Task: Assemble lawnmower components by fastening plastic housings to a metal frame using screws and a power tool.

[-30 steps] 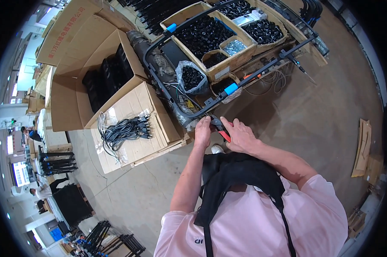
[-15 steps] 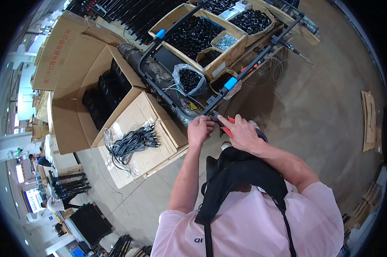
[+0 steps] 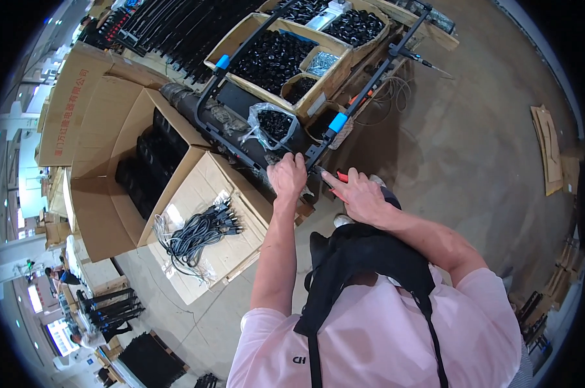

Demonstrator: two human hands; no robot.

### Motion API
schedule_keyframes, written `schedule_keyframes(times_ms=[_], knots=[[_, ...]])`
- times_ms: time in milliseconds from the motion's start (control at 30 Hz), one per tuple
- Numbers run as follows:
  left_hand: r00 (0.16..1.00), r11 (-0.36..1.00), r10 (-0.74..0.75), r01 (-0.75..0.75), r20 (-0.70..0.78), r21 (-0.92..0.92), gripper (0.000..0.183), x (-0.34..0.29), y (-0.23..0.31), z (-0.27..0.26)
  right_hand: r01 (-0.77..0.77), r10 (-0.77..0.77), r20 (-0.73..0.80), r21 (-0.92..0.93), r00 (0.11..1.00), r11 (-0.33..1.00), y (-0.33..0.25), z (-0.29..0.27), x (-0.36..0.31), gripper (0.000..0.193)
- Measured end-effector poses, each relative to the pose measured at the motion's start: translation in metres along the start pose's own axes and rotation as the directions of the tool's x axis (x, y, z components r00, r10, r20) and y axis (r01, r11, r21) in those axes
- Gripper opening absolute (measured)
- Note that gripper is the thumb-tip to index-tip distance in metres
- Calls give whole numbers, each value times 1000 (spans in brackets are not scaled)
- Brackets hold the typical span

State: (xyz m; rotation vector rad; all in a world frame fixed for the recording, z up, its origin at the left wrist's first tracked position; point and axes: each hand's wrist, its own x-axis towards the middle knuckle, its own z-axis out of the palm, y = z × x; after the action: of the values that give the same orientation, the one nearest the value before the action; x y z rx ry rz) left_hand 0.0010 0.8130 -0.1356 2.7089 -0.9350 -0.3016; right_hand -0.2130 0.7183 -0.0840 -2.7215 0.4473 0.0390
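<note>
Right hand [image 3: 362, 195]: closed on red-handled pliers [image 3: 342, 176], index finger laid forward; wrist bent inward, forearm brought in from the right. Pliers are held at the near end of the black tubular frame [image 3: 372, 80]; their tip is too small to be made out, and contact with the frame cannot be confirmed. Left hand [image 3: 287, 176]: back turned up, fingers curled at the frame's near corner, which is covered by it; whether anything is pinched cannot be told.

Beside the left forearm: one carton [image 3: 244, 252], topped with a bundle of dark cables [image 3: 208, 229]. Next to it: one open carton [image 3: 95, 213], in which black parts [image 3: 151, 161] are held, partly hidden by its wall.

Within the frame's outline: one clear bag [image 3: 252, 132] of black pieces; beyond it, one wooden bin [image 3: 253, 87], crossed by a frame tube, with silver fasteners [image 3: 322, 63] kept in a small compartment.

Farther: dark bars [image 3: 176, 39], stacked, cut off at the upper edge. Far left: people, blurred by distance.
</note>
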Motion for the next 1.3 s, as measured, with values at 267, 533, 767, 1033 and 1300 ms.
schedule_keyframes(times_ms=[267,533,767,1033,1300], knots=[[986,990,-99,84,-134,-113,43,1,5,13,-101,107,33,-145,994,984,-26,26,6,62],[984,987,-129,115,-122,-111,42,1,5,4,-103,56,166,288,984,952,15,13,17,91],[985,987,-122,107,-122,-121,42,0,7,11,-544,-231,532,839,814,18,68,44,31,92],[975,976,-195,183,-104,-119,42,8,12,5,-265,99,592,201,800,943,69,-19,30,52],[959,964,-245,226,-141,-139,36,13,29,1,-466,257,542,291,800,836,134,87,84,54]])
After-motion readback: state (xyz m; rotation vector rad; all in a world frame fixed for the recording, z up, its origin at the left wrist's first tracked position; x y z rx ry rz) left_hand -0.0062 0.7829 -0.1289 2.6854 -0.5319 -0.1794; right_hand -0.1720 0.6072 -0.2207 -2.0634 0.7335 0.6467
